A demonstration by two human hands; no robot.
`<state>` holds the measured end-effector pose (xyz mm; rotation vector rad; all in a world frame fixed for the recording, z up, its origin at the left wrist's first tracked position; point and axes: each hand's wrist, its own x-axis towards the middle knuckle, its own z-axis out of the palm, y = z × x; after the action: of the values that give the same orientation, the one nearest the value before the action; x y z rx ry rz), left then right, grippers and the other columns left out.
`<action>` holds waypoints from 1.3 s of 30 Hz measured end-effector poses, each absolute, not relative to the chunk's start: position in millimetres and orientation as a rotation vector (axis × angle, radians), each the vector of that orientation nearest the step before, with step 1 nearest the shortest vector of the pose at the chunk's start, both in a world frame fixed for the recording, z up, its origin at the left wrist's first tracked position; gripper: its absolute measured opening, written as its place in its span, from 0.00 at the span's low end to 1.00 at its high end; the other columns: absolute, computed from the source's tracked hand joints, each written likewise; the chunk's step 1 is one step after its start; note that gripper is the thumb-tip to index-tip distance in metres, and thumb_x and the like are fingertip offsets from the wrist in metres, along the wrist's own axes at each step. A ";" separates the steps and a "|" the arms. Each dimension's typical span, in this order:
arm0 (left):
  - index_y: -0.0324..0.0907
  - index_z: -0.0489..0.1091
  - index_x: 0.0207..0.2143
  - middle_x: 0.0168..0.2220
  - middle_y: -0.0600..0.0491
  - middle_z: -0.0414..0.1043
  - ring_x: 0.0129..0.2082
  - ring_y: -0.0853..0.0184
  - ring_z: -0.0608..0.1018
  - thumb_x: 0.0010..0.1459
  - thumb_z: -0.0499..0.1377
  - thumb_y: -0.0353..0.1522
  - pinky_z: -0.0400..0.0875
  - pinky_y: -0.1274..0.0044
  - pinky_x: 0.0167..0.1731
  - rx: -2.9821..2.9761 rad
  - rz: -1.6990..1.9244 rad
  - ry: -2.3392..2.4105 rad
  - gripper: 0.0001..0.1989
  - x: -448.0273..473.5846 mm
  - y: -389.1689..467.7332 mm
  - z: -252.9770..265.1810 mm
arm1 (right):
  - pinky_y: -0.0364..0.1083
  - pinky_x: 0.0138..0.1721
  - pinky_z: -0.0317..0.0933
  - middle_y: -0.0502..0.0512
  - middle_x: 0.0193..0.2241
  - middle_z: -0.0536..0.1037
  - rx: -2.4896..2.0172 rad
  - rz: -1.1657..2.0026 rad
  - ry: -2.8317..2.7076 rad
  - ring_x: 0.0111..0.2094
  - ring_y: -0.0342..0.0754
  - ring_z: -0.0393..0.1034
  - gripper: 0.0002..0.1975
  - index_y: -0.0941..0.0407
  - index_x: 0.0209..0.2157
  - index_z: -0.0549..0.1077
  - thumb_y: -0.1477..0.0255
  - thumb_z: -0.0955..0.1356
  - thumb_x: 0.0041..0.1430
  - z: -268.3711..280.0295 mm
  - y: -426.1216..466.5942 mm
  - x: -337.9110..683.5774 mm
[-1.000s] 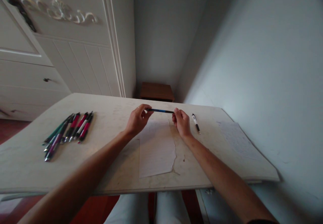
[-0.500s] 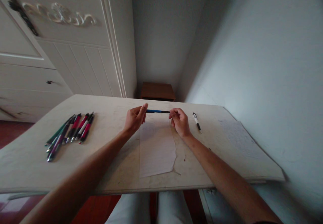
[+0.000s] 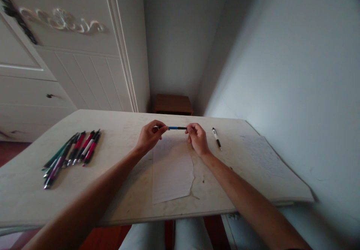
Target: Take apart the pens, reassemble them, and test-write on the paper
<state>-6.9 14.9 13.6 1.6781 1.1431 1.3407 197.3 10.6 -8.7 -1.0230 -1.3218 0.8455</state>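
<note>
Blue-and-black slim pen (image 3: pixel 177 128) held horiz. btwn L hand (image 3: pixel 150 135) & R hand (image 3: pixel 198 138), each grip pinching one end, near far edge of torn-edged white paper sheet (image 3: pixel 172 175) on whitish counter (image 3: pixel 118 124).

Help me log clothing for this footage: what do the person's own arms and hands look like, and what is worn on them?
The left forearm and right forearm are bare, with no watch or bracelet in sight. The left hand and right hand wear no gloves; no ring can be made out. A dark edge at the bottom right may be a sleeve.
</note>
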 end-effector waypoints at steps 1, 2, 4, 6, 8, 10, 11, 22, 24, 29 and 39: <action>0.38 0.69 0.28 0.23 0.54 0.70 0.17 0.74 0.70 0.55 0.61 0.42 0.63 0.81 0.18 1.704 1.338 1.182 0.15 -7.3 14.6 14.5 | 0.38 0.15 0.52 0.48 0.26 0.72 -1.016 0.836 -1.330 0.15 0.36 0.59 0.15 0.55 0.34 0.68 0.57 0.66 0.57 -9.4 11.1 197.1; 0.38 0.68 0.25 0.20 0.55 0.69 0.17 0.74 0.69 0.57 0.59 0.42 0.62 0.81 0.19 1.729 1.339 1.228 0.16 -7.8 14.3 15.5 | 0.38 0.15 0.53 0.48 0.27 0.73 -1.009 0.829 -1.340 0.15 0.36 0.60 0.14 0.55 0.35 0.68 0.58 0.67 0.57 -9.9 11.4 196.9; 0.39 0.64 0.18 0.14 0.57 0.63 0.15 0.74 0.67 0.60 0.56 0.43 0.60 0.81 0.19 1.771 1.338 1.323 0.22 -9.1 13.9 16.9 | 0.38 0.17 0.56 0.49 0.29 0.74 -0.998 0.821 -1.365 0.17 0.36 0.62 0.13 0.55 0.36 0.68 0.60 0.67 0.57 -10.5 11.3 196.4; 0.40 0.60 0.16 0.11 0.57 0.60 0.14 0.74 0.65 0.62 0.53 0.45 0.59 0.81 0.19 1.776 1.340 1.377 0.26 -10.8 14.0 17.0 | 0.39 0.18 0.57 0.50 0.29 0.75 -0.993 0.830 -1.389 0.17 0.37 0.63 0.12 0.55 0.36 0.69 0.61 0.67 0.57 -10.6 10.4 195.7; 0.40 0.61 0.16 0.11 0.57 0.59 0.13 0.74 0.64 0.63 0.50 0.47 0.57 0.81 0.18 1.733 1.343 1.392 0.27 -12.3 14.8 15.8 | 0.39 0.19 0.58 0.50 0.29 0.76 -0.994 0.854 -1.407 0.18 0.38 0.64 0.12 0.55 0.36 0.69 0.61 0.68 0.56 -10.4 9.2 194.8; 0.40 0.62 0.17 0.11 0.57 0.59 0.13 0.74 0.64 0.63 0.48 0.49 0.57 0.81 0.17 1.689 1.331 1.387 0.28 -13.0 15.9 14.1 | 0.39 0.19 0.58 0.50 0.29 0.76 -0.994 0.884 -1.408 0.17 0.38 0.64 0.13 0.55 0.36 0.70 0.61 0.68 0.55 -9.6 8.3 194.2; 0.40 0.63 0.19 0.11 0.57 0.60 0.13 0.74 0.64 0.63 0.48 0.49 0.58 0.81 0.17 1.674 1.328 1.367 0.28 -13.0 16.4 13.2 | 0.39 0.18 0.58 0.50 0.28 0.76 -0.995 0.896 -1.402 0.17 0.38 0.64 0.13 0.55 0.36 0.70 0.60 0.69 0.55 -9.0 8.1 194.1; 0.41 0.70 0.43 0.33 0.53 0.70 0.22 0.74 0.70 0.51 0.65 0.39 0.68 0.80 0.25 2.098 1.281 1.181 0.19 -9.2 19.4 -3.5 | 0.39 0.17 0.55 0.49 0.21 0.73 -1.072 0.880 -1.350 0.16 0.38 0.62 0.20 0.56 0.26 0.69 0.52 0.67 0.57 -2.0 6.2 197.6; 0.41 0.71 0.42 0.31 0.54 0.71 0.22 0.74 0.70 0.53 0.64 0.38 0.69 0.79 0.27 2.150 1.287 1.177 0.16 -9.5 19.3 -3.8 | 0.39 0.16 0.53 0.47 0.18 0.70 -1.111 0.902 -1.325 0.15 0.39 0.61 0.23 0.56 0.24 0.68 0.50 0.66 0.56 -2.3 4.8 197.1; 0.40 0.71 0.38 0.28 0.54 0.72 0.23 0.72 0.72 0.55 0.61 0.40 0.67 0.80 0.25 2.035 1.275 1.220 0.14 -9.6 16.8 0.5 | 0.39 0.12 0.50 0.45 0.14 0.65 -1.218 0.912 -1.273 0.14 0.38 0.58 0.26 0.56 0.20 0.66 0.46 0.65 0.54 -0.5 1.5 196.1; 0.39 0.71 0.29 0.16 0.57 0.65 0.16 0.71 0.68 0.61 0.50 0.49 0.61 0.81 0.18 1.932 1.065 1.268 0.23 -9.9 12.2 7.2 | 0.39 0.18 0.58 0.49 0.26 0.75 -1.024 0.859 -1.325 0.18 0.39 0.66 0.20 0.56 0.33 0.70 0.52 0.69 0.52 -4.8 12.6 199.0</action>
<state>-9.9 12.2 7.2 1.9321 1.2680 1.0649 199.0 12.6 -4.8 -1.0243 -1.3246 0.8587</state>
